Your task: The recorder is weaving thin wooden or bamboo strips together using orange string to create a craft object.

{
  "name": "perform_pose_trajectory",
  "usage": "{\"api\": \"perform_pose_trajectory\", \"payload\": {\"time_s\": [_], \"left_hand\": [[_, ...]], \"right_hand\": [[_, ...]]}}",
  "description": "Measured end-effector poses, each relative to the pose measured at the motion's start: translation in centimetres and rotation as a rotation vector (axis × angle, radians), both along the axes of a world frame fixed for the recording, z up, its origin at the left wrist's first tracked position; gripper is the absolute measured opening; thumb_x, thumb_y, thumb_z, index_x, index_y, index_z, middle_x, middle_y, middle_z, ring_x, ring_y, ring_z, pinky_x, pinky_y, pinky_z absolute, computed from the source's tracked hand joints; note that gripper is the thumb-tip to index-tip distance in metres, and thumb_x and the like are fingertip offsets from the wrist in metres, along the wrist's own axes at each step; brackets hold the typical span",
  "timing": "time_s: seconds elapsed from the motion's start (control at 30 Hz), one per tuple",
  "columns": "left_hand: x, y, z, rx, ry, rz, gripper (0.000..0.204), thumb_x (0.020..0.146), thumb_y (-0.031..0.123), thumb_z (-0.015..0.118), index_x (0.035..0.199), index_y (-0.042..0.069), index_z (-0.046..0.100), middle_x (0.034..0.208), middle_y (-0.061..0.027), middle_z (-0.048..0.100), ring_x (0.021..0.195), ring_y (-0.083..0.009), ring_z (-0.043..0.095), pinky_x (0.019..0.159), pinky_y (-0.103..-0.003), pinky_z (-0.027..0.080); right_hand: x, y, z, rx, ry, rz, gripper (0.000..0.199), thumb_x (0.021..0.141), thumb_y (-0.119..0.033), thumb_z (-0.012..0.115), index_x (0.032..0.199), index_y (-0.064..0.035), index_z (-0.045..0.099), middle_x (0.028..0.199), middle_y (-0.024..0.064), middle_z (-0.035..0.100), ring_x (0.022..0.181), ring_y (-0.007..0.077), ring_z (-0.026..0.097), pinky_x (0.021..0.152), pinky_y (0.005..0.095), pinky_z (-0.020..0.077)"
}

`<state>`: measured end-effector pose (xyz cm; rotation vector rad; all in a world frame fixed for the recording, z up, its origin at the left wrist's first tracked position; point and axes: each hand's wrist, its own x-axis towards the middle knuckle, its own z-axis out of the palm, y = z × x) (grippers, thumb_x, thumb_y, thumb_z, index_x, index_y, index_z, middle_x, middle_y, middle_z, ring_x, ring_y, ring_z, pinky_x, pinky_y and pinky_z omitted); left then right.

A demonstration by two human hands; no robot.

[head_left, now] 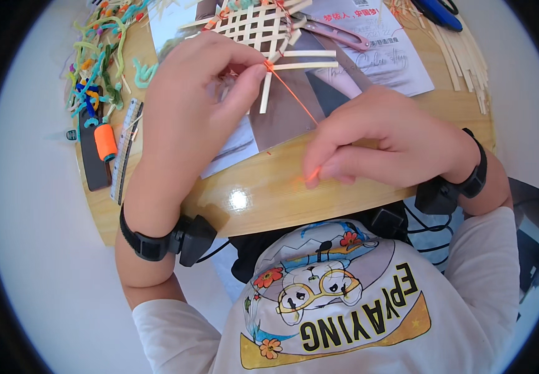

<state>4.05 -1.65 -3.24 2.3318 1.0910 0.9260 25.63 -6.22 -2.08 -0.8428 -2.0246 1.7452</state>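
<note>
A lattice of pale woven strips (247, 30) lies at the far middle of the table, with strip ends sticking out on its near side. My left hand (210, 81) pinches the lattice's near corner, where orange thread is wound round crossing strips. From that corner the orange thread (294, 96) runs taut to my right hand (378, 140). My right hand's thumb and fingers are closed on the thread, and a bit of orange shows at the fingertips. Part of the weave is hidden behind my left hand.
Pink-handled scissors (338, 34) lie right of the lattice on printed sheets (400, 68). An orange thread spool (105, 143), a ruler (126, 149) and colourful fuzzy stems (95, 68) are at left. Loose pale strips (466, 62) and a blue-handled tool (441, 12) sit at far right.
</note>
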Motion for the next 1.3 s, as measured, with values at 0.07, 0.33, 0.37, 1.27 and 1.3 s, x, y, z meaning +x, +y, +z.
{"api": "perform_pose_trajectory", "payload": {"time_s": [0.07, 0.33, 0.37, 1.27, 1.3], "left_hand": [[-0.3, 0.1, 0.3, 0.016, -0.020, 0.004, 0.006, 0.077, 0.007, 0.065, 0.081, 0.003, 0.064, 0.073, -0.0060, 0.058, 0.069, -0.0187, 0.056, 0.063, -0.028, 0.045], [-1.1, 0.3, 0.9, 0.004, -0.138, 0.014, 0.008, 0.080, 0.007, 0.064, 0.085, 0.000, 0.064, 0.078, -0.0054, 0.060, 0.070, -0.0136, 0.055, 0.066, -0.024, 0.044], [-1.2, 0.4, 0.9, 0.010, -0.155, 0.021, 0.009, 0.080, 0.007, 0.064, 0.085, 0.000, 0.063, 0.079, -0.0049, 0.061, 0.071, -0.0132, 0.055, 0.067, -0.024, 0.044], [-1.2, -0.2, 1.6, 0.260, 0.051, -0.055, 0.010, 0.077, -0.001, 0.066, 0.086, 0.001, 0.062, 0.084, -0.0063, 0.060, 0.074, -0.0148, 0.055, 0.068, -0.025, 0.044], [-1.3, -0.2, 1.7, 0.292, 0.086, -0.053, 0.010, 0.077, -0.001, 0.066, 0.086, 0.001, 0.062, 0.084, -0.0065, 0.060, 0.074, -0.0152, 0.055, 0.068, -0.025, 0.044]], "right_hand": [[0.2, 0.0, 0.6, 0.097, 0.171, -0.074, 0.010, 0.086, -0.003, 0.057, 0.087, 0.0002, 0.066, 0.075, 0.0062, 0.065, 0.056, 0.0112, 0.058, 0.053, 0.0222, 0.0460], [0.3, 0.0, 0.8, 0.157, 0.309, -0.204, 0.014, 0.088, -0.004, 0.053, 0.087, 0.0030, 0.065, 0.075, 0.0081, 0.062, 0.056, 0.0096, 0.053, 0.051, 0.0214, 0.0420], [0.3, 0.1, 0.7, 0.120, 0.326, -0.212, 0.015, 0.089, -0.005, 0.052, 0.088, 0.0033, 0.064, 0.076, 0.0079, 0.062, 0.058, 0.0090, 0.053, 0.051, 0.0216, 0.0419], [0.0, -0.1, 0.7, 0.412, -0.056, -0.362, 0.009, 0.083, -0.002, 0.062, 0.091, -0.0016, 0.065, 0.075, 0.0028, 0.062, 0.063, 0.0080, 0.054, 0.056, 0.0203, 0.0423], [0.0, -0.1, 0.8, 0.499, -0.069, -0.371, 0.009, 0.082, 0.000, 0.063, 0.091, -0.0020, 0.064, 0.076, 0.0032, 0.063, 0.062, 0.0087, 0.055, 0.056, 0.0205, 0.0431]]}}
